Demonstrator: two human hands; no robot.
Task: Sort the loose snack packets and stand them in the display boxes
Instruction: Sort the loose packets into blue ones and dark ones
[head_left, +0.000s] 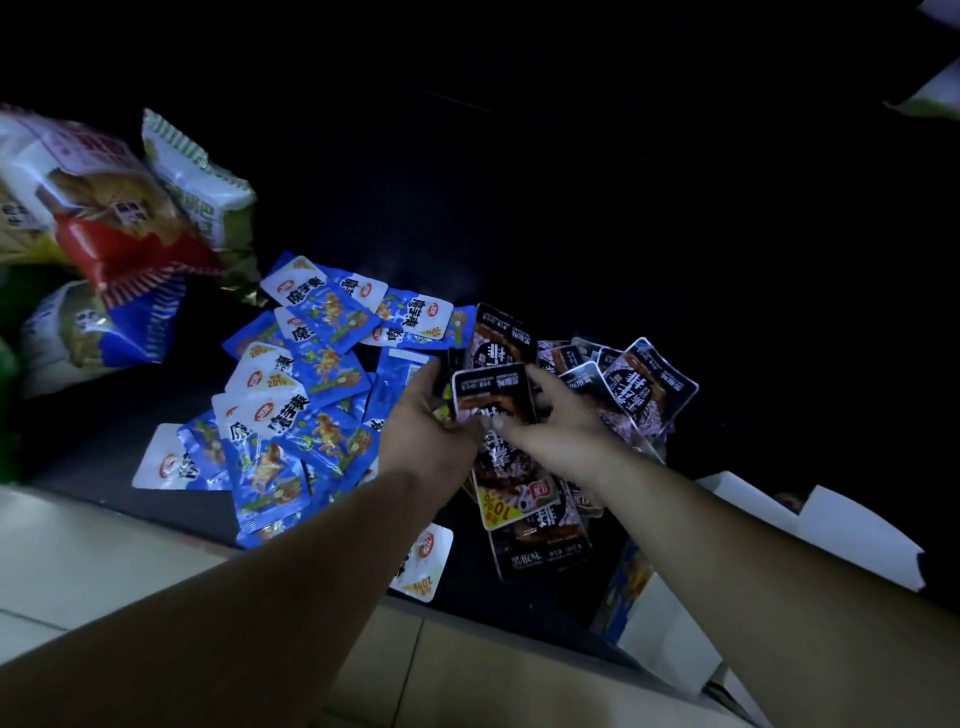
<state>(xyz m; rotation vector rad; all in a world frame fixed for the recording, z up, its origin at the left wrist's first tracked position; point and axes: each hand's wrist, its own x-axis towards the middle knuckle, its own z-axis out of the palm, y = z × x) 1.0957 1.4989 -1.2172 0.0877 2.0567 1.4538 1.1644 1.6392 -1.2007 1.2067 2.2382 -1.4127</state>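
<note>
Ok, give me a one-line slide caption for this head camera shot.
Left hand and right hand hold black snack packets beside a blue packet pile, white display boxes nearby.

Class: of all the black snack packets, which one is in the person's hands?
The black packet gripped between the left hand and right hand; the other black packets lie loose in the heap beneath.

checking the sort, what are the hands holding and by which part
A black packet: the left hand grips its left edge, the right hand pinches its right edge.
</note>
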